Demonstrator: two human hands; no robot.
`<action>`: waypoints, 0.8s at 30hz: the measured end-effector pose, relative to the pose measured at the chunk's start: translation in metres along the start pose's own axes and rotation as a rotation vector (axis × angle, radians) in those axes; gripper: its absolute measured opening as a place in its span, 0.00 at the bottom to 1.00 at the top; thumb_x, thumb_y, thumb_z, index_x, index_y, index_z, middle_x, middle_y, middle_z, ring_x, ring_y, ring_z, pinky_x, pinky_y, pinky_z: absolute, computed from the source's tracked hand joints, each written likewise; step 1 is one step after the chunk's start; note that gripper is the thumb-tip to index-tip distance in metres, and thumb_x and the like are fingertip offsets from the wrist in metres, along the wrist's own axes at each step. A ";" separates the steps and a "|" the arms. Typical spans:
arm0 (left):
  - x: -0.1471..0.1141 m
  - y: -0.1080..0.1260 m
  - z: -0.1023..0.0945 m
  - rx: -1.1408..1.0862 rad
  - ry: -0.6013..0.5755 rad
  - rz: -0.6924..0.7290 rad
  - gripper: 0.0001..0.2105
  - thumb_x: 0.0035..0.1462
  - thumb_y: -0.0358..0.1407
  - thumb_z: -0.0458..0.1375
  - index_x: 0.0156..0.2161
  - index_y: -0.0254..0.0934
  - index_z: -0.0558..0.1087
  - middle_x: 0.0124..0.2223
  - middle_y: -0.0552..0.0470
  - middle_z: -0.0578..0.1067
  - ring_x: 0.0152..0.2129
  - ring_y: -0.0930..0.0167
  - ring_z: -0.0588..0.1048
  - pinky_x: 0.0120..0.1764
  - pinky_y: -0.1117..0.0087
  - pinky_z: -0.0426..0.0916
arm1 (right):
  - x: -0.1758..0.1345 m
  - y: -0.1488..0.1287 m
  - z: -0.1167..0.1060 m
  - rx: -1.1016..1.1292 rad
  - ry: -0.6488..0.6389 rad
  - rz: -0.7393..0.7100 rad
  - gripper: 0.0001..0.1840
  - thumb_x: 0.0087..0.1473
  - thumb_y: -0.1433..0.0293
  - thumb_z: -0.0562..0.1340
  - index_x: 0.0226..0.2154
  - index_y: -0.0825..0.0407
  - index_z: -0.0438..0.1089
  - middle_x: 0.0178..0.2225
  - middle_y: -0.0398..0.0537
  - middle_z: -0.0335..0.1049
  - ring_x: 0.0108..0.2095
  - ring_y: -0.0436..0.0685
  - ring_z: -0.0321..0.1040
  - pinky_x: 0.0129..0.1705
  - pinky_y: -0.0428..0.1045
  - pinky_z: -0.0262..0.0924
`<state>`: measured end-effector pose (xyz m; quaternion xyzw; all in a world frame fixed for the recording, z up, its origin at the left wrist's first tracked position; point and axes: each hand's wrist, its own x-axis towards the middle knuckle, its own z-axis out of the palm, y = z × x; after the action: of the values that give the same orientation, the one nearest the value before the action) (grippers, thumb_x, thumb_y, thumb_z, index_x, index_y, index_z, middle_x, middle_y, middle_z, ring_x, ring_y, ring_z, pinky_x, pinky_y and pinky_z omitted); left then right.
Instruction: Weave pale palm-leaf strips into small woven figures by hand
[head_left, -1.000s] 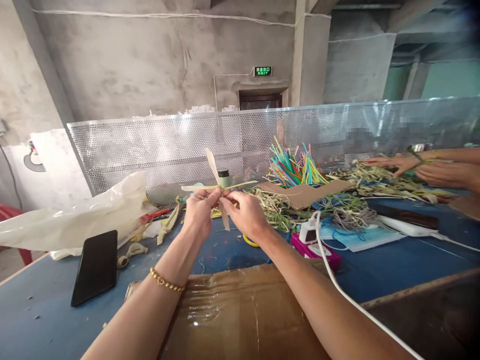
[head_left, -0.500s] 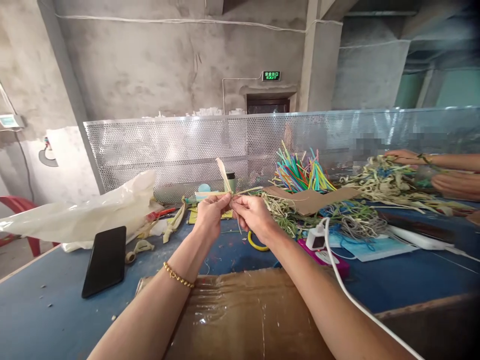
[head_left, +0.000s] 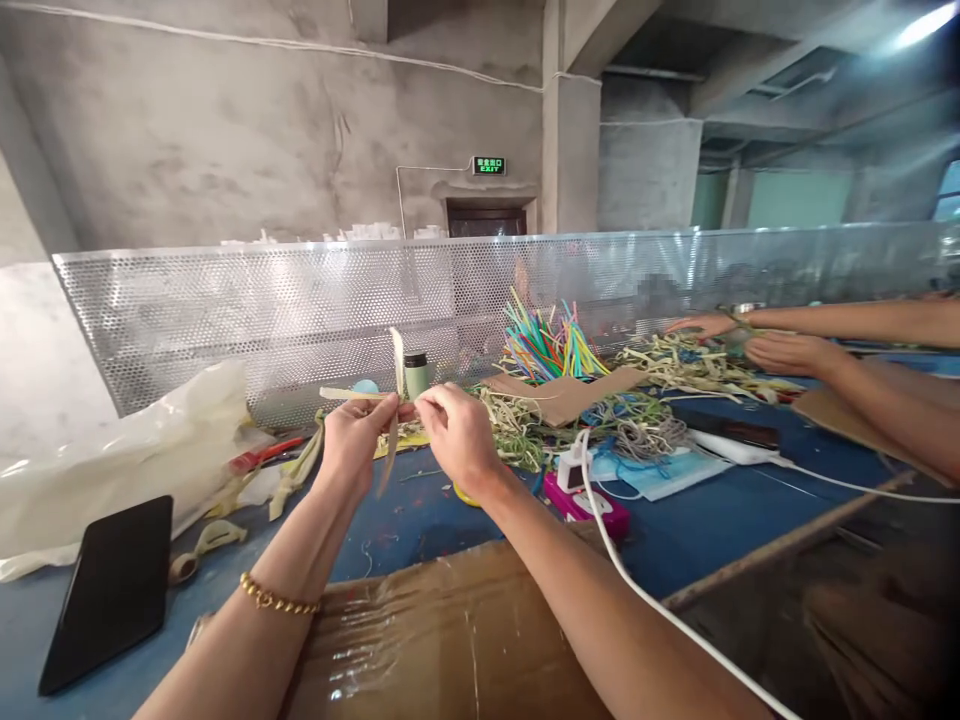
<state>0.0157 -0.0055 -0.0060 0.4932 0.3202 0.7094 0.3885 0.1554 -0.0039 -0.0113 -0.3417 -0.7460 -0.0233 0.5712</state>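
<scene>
Pale, flat plant-like strips (head_left: 398,362) cross at my fingertips; one stands upright, one points left and one hangs down. My left hand (head_left: 354,442) is closed in a pinch on them where they cross. Just right of the crossing, my right hand (head_left: 459,435) has its fingers curled and pressed together, the tips close to the left fingertips. What lies between the right fingers is hidden. Behind the hands stands a green container with a black lid (head_left: 415,374). Under my forearms lies a brown, tape-covered cardboard piece (head_left: 442,640).
A black phone (head_left: 109,590) and a plastic bag (head_left: 150,450) lie left. Right are tangled strips (head_left: 517,425), coloured stems (head_left: 551,345), a purple power block (head_left: 589,505) with a white cable (head_left: 652,595), and a blue mask (head_left: 671,478). Another person's hands (head_left: 787,352) work at a strip pile.
The view has turned right. My right fingers have shifted their grip, and the strip running right from them no longer shows. A strip now hangs below my left fingertips.
</scene>
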 end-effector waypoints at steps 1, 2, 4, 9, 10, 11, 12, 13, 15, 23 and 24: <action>0.000 0.000 0.000 0.051 -0.045 -0.008 0.11 0.41 0.37 0.70 0.26 0.30 0.78 0.22 0.47 0.77 0.22 0.70 0.75 0.33 0.68 0.70 | 0.001 0.000 -0.003 -0.019 0.039 -0.032 0.12 0.63 0.69 0.56 0.31 0.51 0.72 0.33 0.51 0.72 0.33 0.56 0.68 0.37 0.50 0.59; -0.001 -0.001 0.000 0.110 -0.099 -0.018 0.10 0.41 0.37 0.69 0.25 0.31 0.78 0.22 0.47 0.77 0.21 0.70 0.74 0.31 0.68 0.69 | 0.002 0.001 -0.005 -0.029 0.055 -0.057 0.11 0.63 0.70 0.56 0.31 0.51 0.72 0.35 0.52 0.72 0.34 0.55 0.68 0.38 0.50 0.59; -0.003 -0.005 0.001 0.240 -0.219 -0.023 0.08 0.42 0.35 0.68 0.21 0.33 0.76 0.21 0.47 0.76 0.19 0.71 0.72 0.27 0.70 0.65 | 0.004 0.003 -0.008 -0.048 0.023 -0.076 0.11 0.62 0.71 0.56 0.32 0.51 0.73 0.36 0.51 0.72 0.35 0.55 0.67 0.40 0.50 0.59; -0.006 -0.016 0.004 0.464 -0.323 0.124 0.08 0.44 0.28 0.60 0.17 0.36 0.72 0.17 0.53 0.71 0.17 0.74 0.65 0.24 0.73 0.57 | 0.004 0.011 -0.006 -0.095 -0.147 0.007 0.06 0.55 0.67 0.66 0.29 0.52 0.74 0.32 0.49 0.72 0.31 0.55 0.67 0.34 0.49 0.57; -0.005 -0.017 0.004 0.492 -0.323 0.144 0.08 0.44 0.27 0.59 0.17 0.36 0.72 0.17 0.54 0.71 0.17 0.74 0.65 0.24 0.73 0.57 | 0.004 0.011 -0.005 -0.112 -0.152 0.014 0.06 0.55 0.68 0.66 0.28 0.52 0.74 0.31 0.49 0.72 0.31 0.55 0.67 0.34 0.49 0.56; -0.005 -0.017 0.004 0.518 -0.325 0.159 0.08 0.43 0.27 0.58 0.17 0.36 0.71 0.17 0.54 0.71 0.17 0.74 0.65 0.24 0.73 0.56 | 0.004 0.012 -0.003 -0.119 -0.150 0.014 0.06 0.55 0.71 0.65 0.27 0.52 0.73 0.31 0.49 0.72 0.31 0.54 0.67 0.34 0.49 0.56; -0.005 -0.016 0.004 0.538 -0.331 0.166 0.08 0.43 0.26 0.57 0.17 0.36 0.71 0.18 0.54 0.71 0.17 0.74 0.65 0.24 0.73 0.56 | 0.004 0.012 -0.002 -0.111 -0.143 0.011 0.06 0.55 0.73 0.64 0.27 0.53 0.73 0.30 0.48 0.72 0.31 0.54 0.67 0.34 0.49 0.56; -0.005 -0.014 0.003 0.549 -0.342 0.170 0.08 0.43 0.27 0.57 0.17 0.36 0.72 0.18 0.53 0.71 0.18 0.74 0.64 0.25 0.73 0.56 | 0.004 0.013 -0.001 -0.088 -0.136 0.010 0.07 0.55 0.75 0.63 0.26 0.53 0.72 0.30 0.48 0.72 0.31 0.53 0.66 0.34 0.48 0.55; -0.004 -0.011 0.003 0.523 -0.380 0.165 0.07 0.44 0.28 0.58 0.18 0.36 0.73 0.19 0.52 0.71 0.19 0.74 0.65 0.25 0.72 0.57 | 0.005 0.014 -0.001 -0.001 -0.132 0.024 0.08 0.55 0.76 0.62 0.25 0.53 0.71 0.28 0.47 0.71 0.29 0.53 0.66 0.33 0.48 0.55; -0.001 -0.010 -0.002 0.473 -0.362 0.107 0.04 0.46 0.34 0.62 0.26 0.34 0.77 0.21 0.51 0.72 0.20 0.73 0.66 0.25 0.72 0.58 | 0.006 0.017 -0.008 0.317 -0.219 0.188 0.07 0.56 0.74 0.58 0.27 0.53 0.70 0.16 0.39 0.63 0.18 0.49 0.60 0.25 0.46 0.53; -0.001 -0.010 -0.002 0.488 -0.366 0.097 0.05 0.46 0.34 0.62 0.25 0.34 0.77 0.21 0.51 0.72 0.20 0.73 0.66 0.26 0.71 0.58 | 0.006 0.016 -0.008 0.311 -0.212 0.190 0.07 0.55 0.74 0.58 0.27 0.53 0.69 0.16 0.39 0.64 0.19 0.49 0.61 0.25 0.46 0.54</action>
<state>0.0163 -0.0017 -0.0158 0.7061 0.3818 0.5288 0.2756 0.1701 0.0079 -0.0092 -0.3186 -0.7610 0.1821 0.5349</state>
